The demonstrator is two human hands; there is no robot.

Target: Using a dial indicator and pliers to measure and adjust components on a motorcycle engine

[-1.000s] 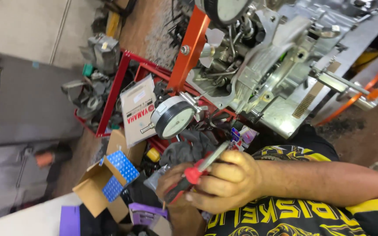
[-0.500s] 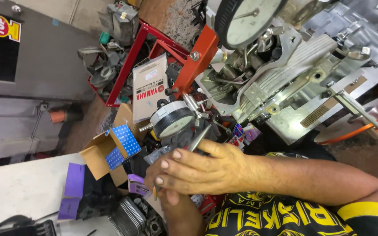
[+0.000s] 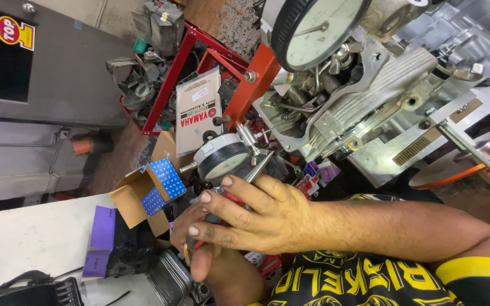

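Observation:
My right hand (image 3: 256, 218) lies across a red-handled screwdriver (image 3: 232, 198) with its fingers stretched out flat over the handle. My left hand (image 3: 197, 258) is cupped underneath it, thumb sticking out, and is mostly hidden by the right. The tool's metal shaft (image 3: 259, 167) points up at a small black-rimmed dial gauge (image 3: 222, 158) just above my fingers. Beyond that, a silver engine block (image 3: 381, 90) sits on a red stand (image 3: 253, 85), with a large dial gauge (image 3: 318, 28) mounted on it.
An open cardboard box with blue flaps (image 3: 160, 184) and a purple box (image 3: 100, 238) sit at the edge of a white table (image 3: 24, 243). A finned metal part (image 3: 168, 277) lies below them. A white parts packet (image 3: 197, 110) leans in the red frame. A grey cabinet (image 3: 41, 85) stands at left.
My right hand went from a closed fist around the screwdriver to fingers laid flat over it. The view has closed in on the gauges and the engine.

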